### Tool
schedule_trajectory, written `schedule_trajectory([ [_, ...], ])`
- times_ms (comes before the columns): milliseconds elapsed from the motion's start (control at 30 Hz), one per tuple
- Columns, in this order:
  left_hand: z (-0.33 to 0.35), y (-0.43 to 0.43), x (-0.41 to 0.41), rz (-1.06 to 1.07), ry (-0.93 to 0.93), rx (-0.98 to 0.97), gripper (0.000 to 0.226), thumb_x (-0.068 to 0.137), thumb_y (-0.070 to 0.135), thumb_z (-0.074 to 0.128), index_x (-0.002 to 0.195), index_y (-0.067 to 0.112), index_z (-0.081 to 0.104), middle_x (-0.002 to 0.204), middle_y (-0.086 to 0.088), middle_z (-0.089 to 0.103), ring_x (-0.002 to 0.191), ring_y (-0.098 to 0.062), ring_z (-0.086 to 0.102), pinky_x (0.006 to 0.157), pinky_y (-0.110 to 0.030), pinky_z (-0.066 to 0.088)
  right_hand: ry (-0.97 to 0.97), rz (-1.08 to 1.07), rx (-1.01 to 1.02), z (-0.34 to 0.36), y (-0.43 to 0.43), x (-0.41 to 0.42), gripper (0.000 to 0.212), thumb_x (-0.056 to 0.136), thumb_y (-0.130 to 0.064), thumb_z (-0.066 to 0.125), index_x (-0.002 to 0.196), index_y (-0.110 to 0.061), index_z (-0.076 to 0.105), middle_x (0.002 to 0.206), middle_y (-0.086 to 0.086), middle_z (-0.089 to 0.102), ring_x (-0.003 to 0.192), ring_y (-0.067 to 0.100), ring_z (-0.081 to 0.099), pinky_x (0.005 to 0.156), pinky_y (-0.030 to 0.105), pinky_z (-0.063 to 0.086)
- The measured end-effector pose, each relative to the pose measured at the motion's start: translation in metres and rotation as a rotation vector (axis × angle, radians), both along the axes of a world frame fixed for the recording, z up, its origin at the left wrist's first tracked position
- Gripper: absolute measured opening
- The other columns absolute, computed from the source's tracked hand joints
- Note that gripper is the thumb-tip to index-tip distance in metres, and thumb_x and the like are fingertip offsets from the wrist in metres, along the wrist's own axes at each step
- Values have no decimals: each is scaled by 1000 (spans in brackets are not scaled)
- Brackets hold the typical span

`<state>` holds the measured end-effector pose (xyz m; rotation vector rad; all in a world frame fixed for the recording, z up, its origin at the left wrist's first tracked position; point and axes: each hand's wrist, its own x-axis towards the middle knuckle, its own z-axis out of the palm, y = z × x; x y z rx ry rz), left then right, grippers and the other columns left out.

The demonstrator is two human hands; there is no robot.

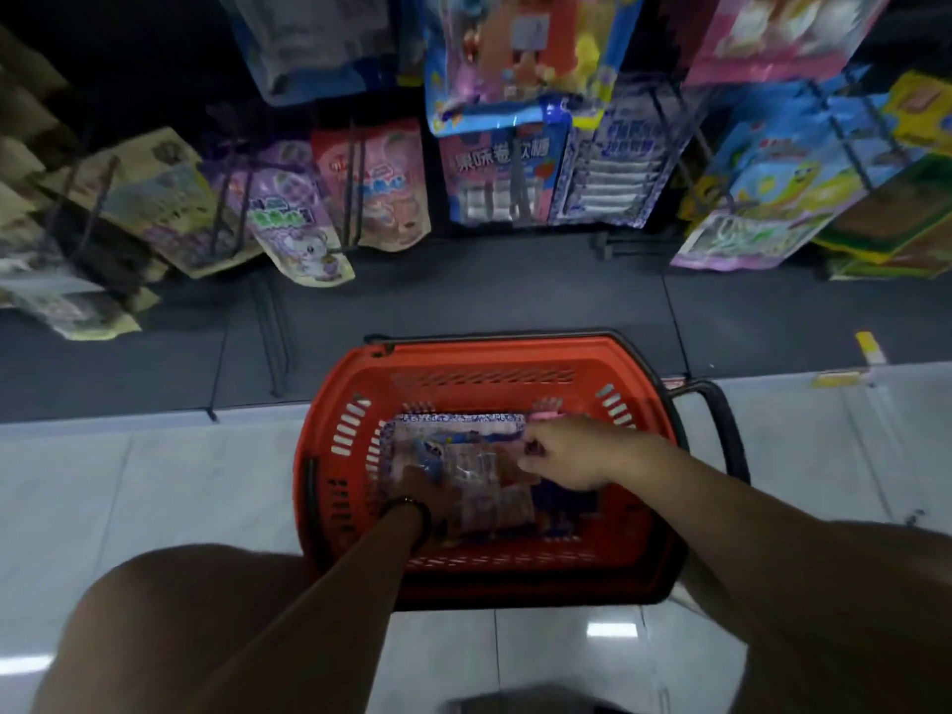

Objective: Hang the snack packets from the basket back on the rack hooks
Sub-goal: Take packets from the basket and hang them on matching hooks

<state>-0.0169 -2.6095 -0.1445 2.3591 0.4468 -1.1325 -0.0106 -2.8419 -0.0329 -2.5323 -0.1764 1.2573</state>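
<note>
2 bare knees (180,610) are spreading to either side of the red basket (309,445), which is sitting on the pale tiled floor (129,481). Both forearms are reaching down into it.

The left hand (412,487), with a dark wristband (420,515) around the wrist, is resting among the snack packets (494,512) at the basket's near left corner. It is lying in shadow, so I cannot tell how its fingers are set. The right hand (566,456) is hovering by the right wall, its fingers curling in and pinching the right edge of the top packet (458,445), a pale one with a blue patterned border along its far edge.

A black handle (729,430) is hanging out past the basket's right rim.

Beyond the far rim, a dark base shelf (515,291) is running across the aisle, with a small yellow tag (868,347) at its right end. Above it, the rack hooks (355,182) are sticking forward, carrying rows of hanging packets (494,177) in purple, pink, blue and yellow.
</note>
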Motion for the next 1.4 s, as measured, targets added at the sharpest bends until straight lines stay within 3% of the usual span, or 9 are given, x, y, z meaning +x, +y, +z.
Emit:
schedule_trajectory([
  [233, -24, 1, 2, 239, 77, -168, 25, 94, 28, 77, 94, 6, 66, 71, -3, 59, 63, -16, 55, 58, -26, 47, 44, 63, -32, -4, -6, 13, 41, 106, -49, 51, 126, -15, 63, 120, 10, 67, 108, 29, 63, 80, 34, 46],
  [467, -24, -17, 1, 246, 184, -356, 33, 100, 37, 69, 124, 15, 65, 114, -13, 71, 106, -34, 68, 90, -48, 60, 113, 39, -44, -1, -13, 12, 43, 108, -47, 50, 133, -15, 64, 128, 10, 65, 108, 26, 62, 73, 30, 42],
  [633, -5, -18, -6, 345, 34, -430, 27, 103, 29, 65, 127, 17, 61, 108, -8, 69, 94, -25, 65, 75, -36, 57, 116, 21, -44, 5, -16, 7, 45, 107, -48, 51, 137, -16, 63, 134, 9, 64, 114, 25, 61, 87, 32, 50],
  [767, 10, -1, 4, 294, -81, -465, 33, 98, 23, 69, 128, 14, 59, 125, -9, 67, 116, -31, 64, 105, -51, 53, 68, -36, -45, 20, -18, 8, 44, 105, -53, 51, 120, -16, 70, 122, 6, 70, 109, 26, 65, 99, 42, 53],
  [900, 4, 26, 18, 278, -154, -487, 61, 76, 47, 78, 129, 20, 67, 122, -6, 75, 116, -31, 70, 104, -53, 55, -13, -154, 2, 52, -22, 13, 42, 104, -50, 53, 108, -13, 74, 107, 14, 76, 101, 35, 71, 87, 41, 57],
  [1033, 72, 34, 11, 365, -255, -574, 70, 64, 64, 76, 121, 24, 72, 115, -2, 79, 109, -28, 74, 102, -55, 56, -154, -462, 114, 85, -29, -9, 40, 103, -47, 59, 108, -10, 73, 108, 14, 77, 95, 31, 72, 81, 35, 56],
  [1167, 146, 28, -27, 488, -376, -766, 17, 101, 28, 68, 116, 20, 72, 108, 1, 80, 95, -21, 74, 88, -42, 59, -187, -1187, 525, 94, -12, -61, 37, 97, -31, 74, 127, -14, 62, 110, 2, 70, 75, 10, 67, 54, 22, 49],
  [1300, 171, 14, -56, 643, -333, -970, 26, 107, 17, 55, 132, 16, 65, 123, -5, 77, 110, -30, 75, 99, -53, 57, 62, -1549, 873, 71, 9, -101, 73, 65, -52, 93, 127, -19, 71, 120, 12, 74, 108, 32, 73, 82, 42, 63],
  [1400, 180, 0, -65, 729, -241, -1056, 31, 108, 19, 53, 137, 10, 61, 124, -14, 76, 114, -40, 70, 103, -60, 51, 23, -1581, 981, 74, 18, -112, 59, 79, -52, 87, 126, -19, 71, 125, 14, 74, 111, 35, 73, 91, 47, 63],
])
